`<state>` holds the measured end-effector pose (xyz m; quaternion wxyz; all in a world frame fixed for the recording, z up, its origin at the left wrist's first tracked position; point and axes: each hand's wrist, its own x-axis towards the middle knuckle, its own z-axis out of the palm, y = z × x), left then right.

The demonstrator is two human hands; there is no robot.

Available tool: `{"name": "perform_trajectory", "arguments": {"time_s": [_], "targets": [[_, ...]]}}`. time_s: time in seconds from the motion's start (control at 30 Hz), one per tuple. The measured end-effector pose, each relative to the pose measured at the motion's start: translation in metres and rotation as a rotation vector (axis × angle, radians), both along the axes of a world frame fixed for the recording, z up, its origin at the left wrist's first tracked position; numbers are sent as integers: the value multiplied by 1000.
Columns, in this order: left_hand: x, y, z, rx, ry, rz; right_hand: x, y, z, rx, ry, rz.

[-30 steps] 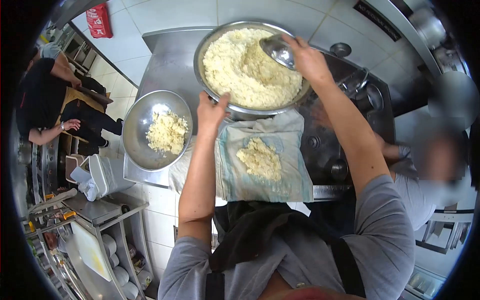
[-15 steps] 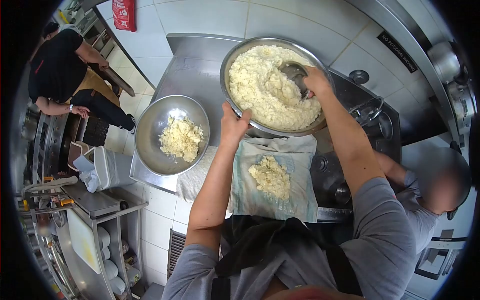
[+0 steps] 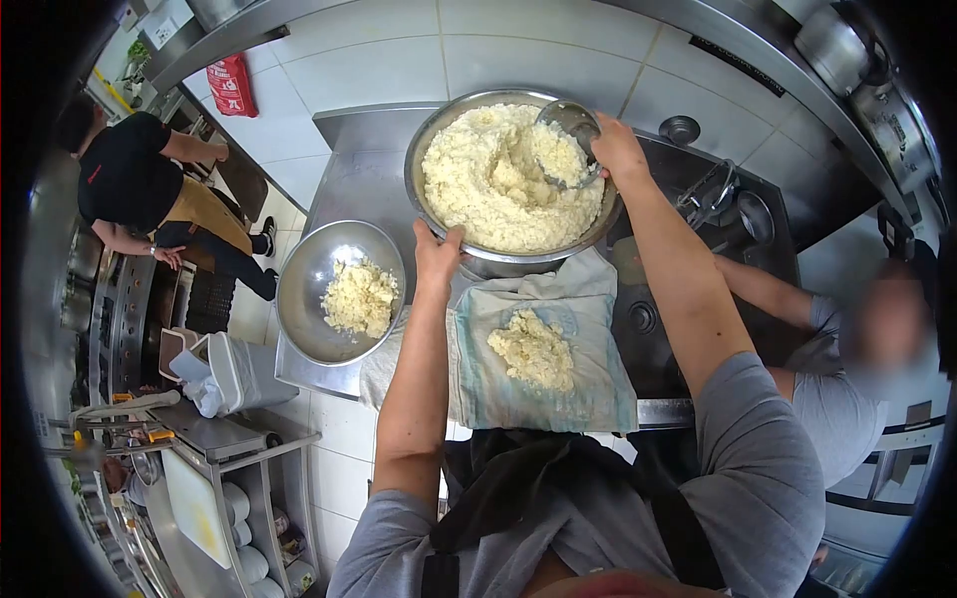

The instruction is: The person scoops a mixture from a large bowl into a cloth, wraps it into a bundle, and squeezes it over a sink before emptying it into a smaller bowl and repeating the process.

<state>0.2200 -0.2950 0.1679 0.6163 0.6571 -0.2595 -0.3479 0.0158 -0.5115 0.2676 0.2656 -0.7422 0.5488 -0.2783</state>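
Note:
A large metal bowl [image 3: 424,204] holds a heap of pale, crumbly food [image 3: 464,174]. My left hand [image 3: 439,251] grips its near left rim. In my right hand [image 3: 616,149] is a small metal bowl [image 3: 573,118], tilted over the right of the heap with some crumbly food in it. Nearer me lies a damp cloth [image 3: 488,384] with a flattened mound of the food [image 3: 533,351] on it. To the left, a second metal bowl [image 3: 299,289] contains a smaller portion [image 3: 359,297].
A co-worker in grey [image 3: 837,399] stands at the right by the dark sink [image 3: 648,349] and tap [image 3: 710,189]. Another person in black [image 3: 130,169] is at the far left. A bin [image 3: 244,369] and a shelved cart [image 3: 239,439] stand at lower left.
My right hand has raised the small bowl out of the heap, now with food in it. The view has shifted. The co-worker at the right has an arm reaching further into sight.

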Motion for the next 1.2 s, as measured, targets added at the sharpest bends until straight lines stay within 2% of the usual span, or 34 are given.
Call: {"name": "perform_trajectory", "arguments": {"time_s": [0.07,0.1,0.17,0.2,0.27,0.33,0.4,0.43,0.5,0.77,0.83,0.93,1.0,1.13,1.2], "targets": [[0,0,-3,-24,26,1,10,-1,6,29,226,23],[0,0,-4,-49,52,4,14,-8,-3,30,228,27],[0,0,-5,-54,53,11,25,-26,-34,-348,515,169],[0,0,-4,-62,51,11,35,-23,-39,-349,516,181],[0,1,-3,-59,55,23,56,-13,-53,-191,610,236],[1,-1,-10,-27,15,20,62,-12,-55,-270,555,271],[2,-2,-12,-56,12,24,61,-14,-41,309,427,198],[2,-2,-12,-78,12,21,58,-15,-41,300,432,202],[3,1,-13,-94,11,14,40,-17,-48,291,137,96],[2,1,-4,-61,60,-15,2,-11,-11,245,-93,87],[1,4,-3,-54,76,-30,-11,-6,-14,175,-237,-50],[1,12,-3,-29,166,-57,-30,2,-14,148,-312,-78],[-1,25,-5,-53,243,-16,-44,5,-15,167,-379,-94],[-10,74,-17,-4,188,-34,-70,22,-12,214,-464,-142],[-19,103,-30,35,231,-17,-83,41,-13,248,-684,-77]]}}
